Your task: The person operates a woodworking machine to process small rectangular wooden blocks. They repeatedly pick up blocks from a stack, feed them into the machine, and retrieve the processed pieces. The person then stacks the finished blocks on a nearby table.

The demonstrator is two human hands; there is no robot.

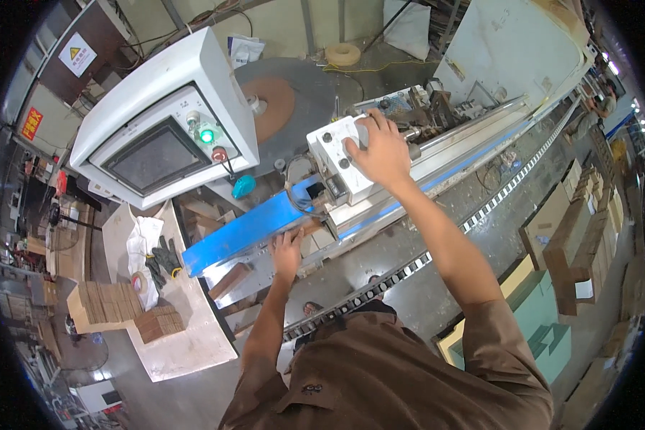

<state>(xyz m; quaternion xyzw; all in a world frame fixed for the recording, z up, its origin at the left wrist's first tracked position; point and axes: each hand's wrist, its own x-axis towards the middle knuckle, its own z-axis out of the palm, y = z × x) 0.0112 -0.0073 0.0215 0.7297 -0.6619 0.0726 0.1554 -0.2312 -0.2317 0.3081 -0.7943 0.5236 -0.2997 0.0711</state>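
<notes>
A long machine with a silver rail [451, 154] runs from the middle of the scene toward the far right. At the far left stands a white control console [226, 79] with a dark screen. On the near left is a pale table [186, 362] with a worn top. A long blue cover [254, 231] slants from beside the table toward the middle, its right end close to a white housing [330, 150] with dark knobs on top, which sits at the rail's left end. Stacks of brown blocks [107, 304] stand at the table's left edge.

The right hand [383, 147] lies palm down over the right part of the housing, its thumb spread well to the left and the other fingers close together, stretched toward the far side. The left hand [287, 254] reaches to the near edge of the cover, fingers slightly apart; whether they pinch anything there cannot be told.

Dark gloves [163, 261] lie on the table's far part, just beside a roll of tape [142, 282]. On the console, a red button [220, 153] sits just nearer than a glowing green light [207, 135].
</notes>
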